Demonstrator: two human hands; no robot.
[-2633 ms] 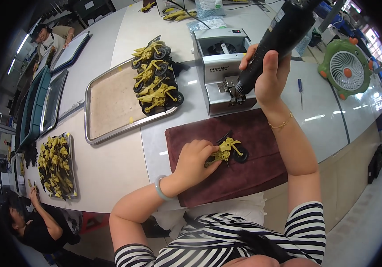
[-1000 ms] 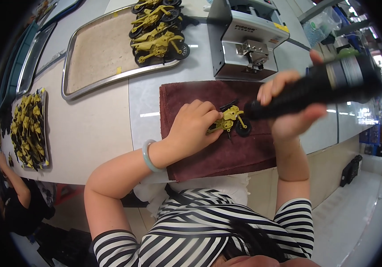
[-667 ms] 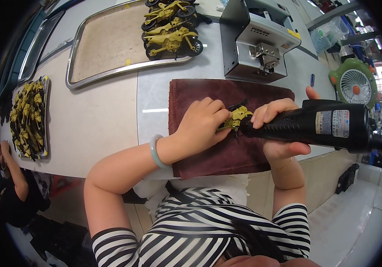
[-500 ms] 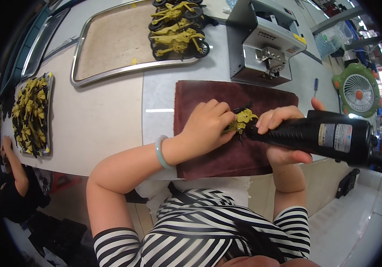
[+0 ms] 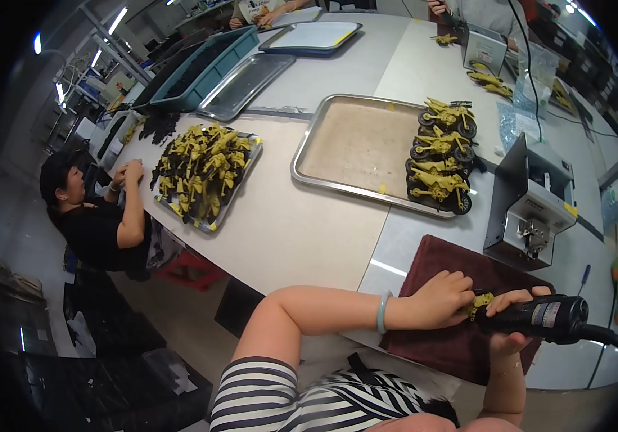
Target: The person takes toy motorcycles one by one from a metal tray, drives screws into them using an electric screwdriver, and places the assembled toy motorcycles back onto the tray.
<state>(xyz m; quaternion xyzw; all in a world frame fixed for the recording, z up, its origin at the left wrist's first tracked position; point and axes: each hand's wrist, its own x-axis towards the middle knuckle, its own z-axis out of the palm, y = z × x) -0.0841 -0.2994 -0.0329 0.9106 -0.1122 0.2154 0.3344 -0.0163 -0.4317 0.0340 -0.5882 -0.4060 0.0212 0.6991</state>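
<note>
My left hand (image 5: 440, 301), with a pale bangle at its wrist, has its fingers closed around a yellow toy motorcycle part (image 5: 481, 305) with black pieces on it. A thick black corded electric screwdriver (image 5: 539, 317) lies across my right hand (image 5: 509, 301), whose fingers wrap over its front. The tool's nose points left, right up against the yellow part; its tip is hidden. Both hands are above a dark red cloth (image 5: 431, 353) on the table.
A metal-rimmed tray (image 5: 352, 186) holds several yellow-and-black toy motorcycles (image 5: 442, 155). Right of it stands a grey machine (image 5: 532, 209), with a blue-handled screwdriver (image 5: 584, 277) nearby. At left, a tray heaped with yellow and black parts (image 5: 204, 173) lies near a co-worker (image 5: 107, 216).
The view has swung left and up, so the hands and cloth now appear lower right and more of the room shows. Both hands keep their hold on the part and the tool.
</note>
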